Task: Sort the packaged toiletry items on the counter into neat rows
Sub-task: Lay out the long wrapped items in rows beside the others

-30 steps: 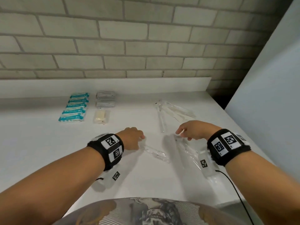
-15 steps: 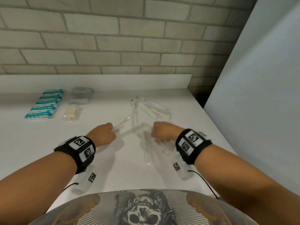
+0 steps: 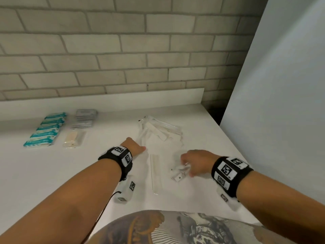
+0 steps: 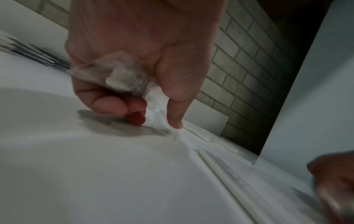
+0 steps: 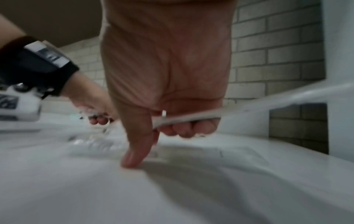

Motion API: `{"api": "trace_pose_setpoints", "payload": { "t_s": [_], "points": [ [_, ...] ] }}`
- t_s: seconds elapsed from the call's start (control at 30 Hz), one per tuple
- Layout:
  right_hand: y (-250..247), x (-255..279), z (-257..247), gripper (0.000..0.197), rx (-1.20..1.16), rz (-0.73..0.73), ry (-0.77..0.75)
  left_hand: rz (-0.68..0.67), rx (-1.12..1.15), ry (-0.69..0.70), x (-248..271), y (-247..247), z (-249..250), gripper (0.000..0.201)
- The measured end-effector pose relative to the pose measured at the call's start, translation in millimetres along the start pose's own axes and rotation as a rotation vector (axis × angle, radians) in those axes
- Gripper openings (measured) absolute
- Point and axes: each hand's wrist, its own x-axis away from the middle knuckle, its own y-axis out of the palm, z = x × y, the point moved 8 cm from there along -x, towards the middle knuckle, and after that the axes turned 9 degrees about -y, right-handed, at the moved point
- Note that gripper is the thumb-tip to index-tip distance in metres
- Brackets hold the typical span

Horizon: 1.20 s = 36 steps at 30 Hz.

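Looking down through the head view, I see the white counter (image 3: pixel 44 173) with a row of teal-striped packets (image 3: pixel 46 129) at far left, grey sachets (image 3: pixel 84 118) just beside them, and a pale wrapped item (image 3: pixel 74 139) in front of those. A loose pile of clear-wrapped toothbrushes (image 3: pixel 161 130) sits mid-counter; one long clear packet (image 3: pixel 155 173) lies apart, between my wrists. Left hand (image 3: pixel 134 146) is at the pile's near edge. Right hand (image 3: pixel 197 162) is curled over a crumpled clear wrapper (image 3: pixel 179 171).

Left wrist view: fingers (image 4: pixel 113 104) curled, clutching crinkled clear plastic (image 4: pixel 122 77) against the palm; thumb pointing down near the counter. Heavy blur.

Right wrist view: fingers (image 5: pixel 187 128) curled around a thin white strip (image 5: pixel 184 119), thumb tip touching the counter. What the strip is, I cannot tell.
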Motion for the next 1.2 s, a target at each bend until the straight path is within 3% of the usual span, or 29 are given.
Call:
{"api": "trace_pose_setpoints", "payload": {
  "t_s": [0.1,0.2,0.3,0.37,0.47,0.7,0.8,0.9,1.07,1.13,1.2],
  "points": [
    [-5,-12,-3,0.028,0.081,0.027,-0.042,0.033,-0.055,-0.048,-5,1,-1,0.076],
    [-31,-26,3,0.029,-0.056,0.093,-0.031,0.023,-0.074,-0.041,-9,2,2,0.056],
    [-65,-56,19,0.026,-0.199,0.257,-0.01,0.008,-0.131,-0.054,-10,-2,-2,0.035],
    [-87,-79,31,0.014,-0.222,0.387,0.03,-0.006,-0.147,-0.055,-9,-5,-8,0.033],
    [-103,-112,45,0.006,-0.257,0.459,0.104,-0.026,-0.138,-0.034,-6,-5,-15,0.034],
    [-93,-172,56,0.03,-0.175,0.334,0.221,-0.025,-0.058,0.04,2,0,-38,0.013],
    [-90,-184,60,0.038,-0.308,0.268,0.301,-0.073,0.024,0.022,2,-4,-56,0.012],
    [-95,-190,59,0.028,-0.419,0.225,0.334,-0.066,0.045,0.0,1,-14,-73,0.01],
    [-118,-194,5,0.006,-0.541,0.314,0.183,-0.004,0.03,-0.057,-9,-36,-93,0.017],
    [-106,-197,-33,0.01,-0.61,0.208,0.098,0.016,0.006,-0.054,-18,-42,-91,0.024],
    [-85,-198,-47,0.019,-0.52,0.086,0.115,0.024,-0.004,-0.035,-27,-43,-83,0.026]
  ]
}}
